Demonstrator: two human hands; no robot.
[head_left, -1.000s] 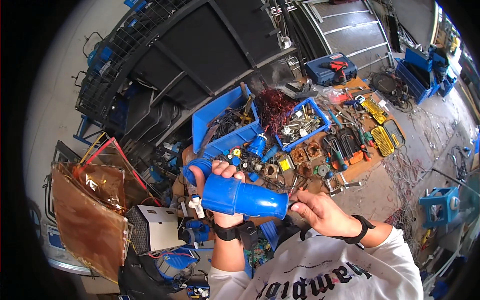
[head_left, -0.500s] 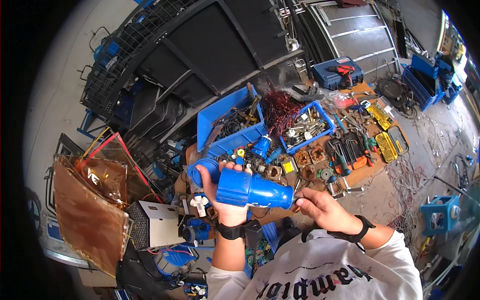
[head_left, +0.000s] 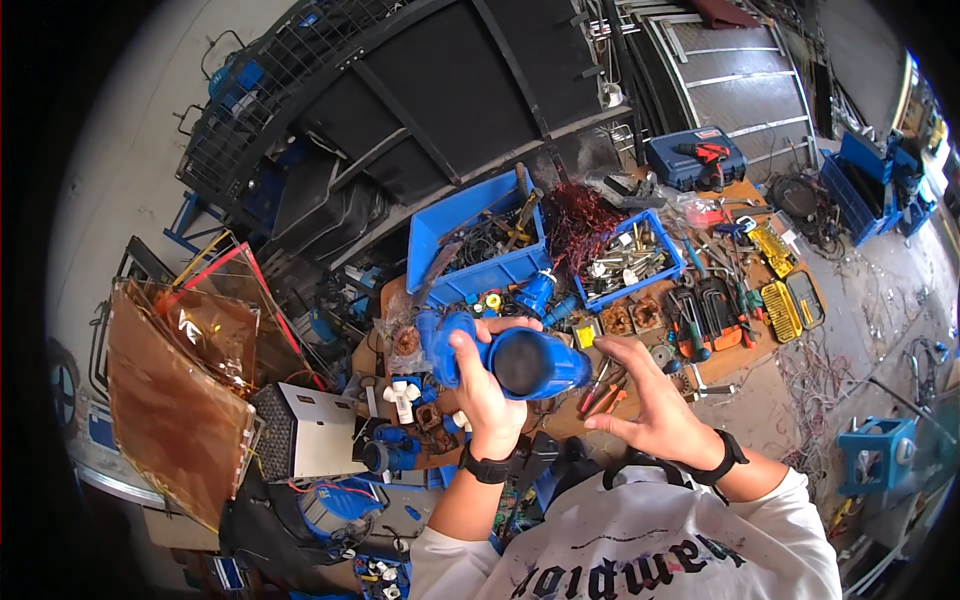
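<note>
My left hand (head_left: 488, 402) is wrapped around a blue plastic industrial connector housing (head_left: 565, 372), a tapering tube. Its wide open end is tilted toward me and looks dark and hollow inside. A round blue lid (head_left: 440, 348) stands off to the left of that opening, beside my left thumb. My right hand (head_left: 655, 408) is just right of the housing's narrow end, thumb and fingers apart, with nothing in it. Pliers with red-orange handles (head_left: 606, 398) lie on the bench between the two hands.
A large blue bin (head_left: 500, 271) of cables and a smaller blue bin (head_left: 632, 285) of bolts stand beyond my hands. Hand tools and a yellow bit case (head_left: 782, 309) lie to the right. White fittings (head_left: 402, 398) and more blue connectors (head_left: 392, 450) are at the left.
My left hand has turned the housing so that its wide opening faces up at me. My right hand has let go of the narrow end and its fingers have spread.
</note>
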